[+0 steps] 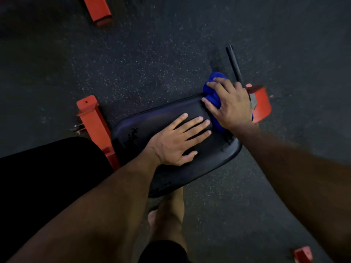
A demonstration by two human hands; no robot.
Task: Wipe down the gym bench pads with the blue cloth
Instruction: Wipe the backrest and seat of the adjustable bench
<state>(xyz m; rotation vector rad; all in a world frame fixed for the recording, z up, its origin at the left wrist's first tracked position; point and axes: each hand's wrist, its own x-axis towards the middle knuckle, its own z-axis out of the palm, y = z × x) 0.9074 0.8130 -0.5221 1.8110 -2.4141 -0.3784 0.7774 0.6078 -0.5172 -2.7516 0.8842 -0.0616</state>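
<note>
A black bench pad (148,120) with worn patches lies in the middle of the view, on an orange frame. My left hand (180,138) rests flat on the pad, fingers straight and spread. My right hand (229,105) presses a bunched blue cloth (213,92) against the pad's far right end, fingers curled over the cloth. Most of the cloth is hidden under that hand.
Orange frame parts stand left of the pad (95,124), at the top (97,9), right of my right hand (261,103) and at the bottom right (303,254). A black bar (234,63) sticks out behind the cloth. My leg (169,215) stands under the pad on speckled dark flooring.
</note>
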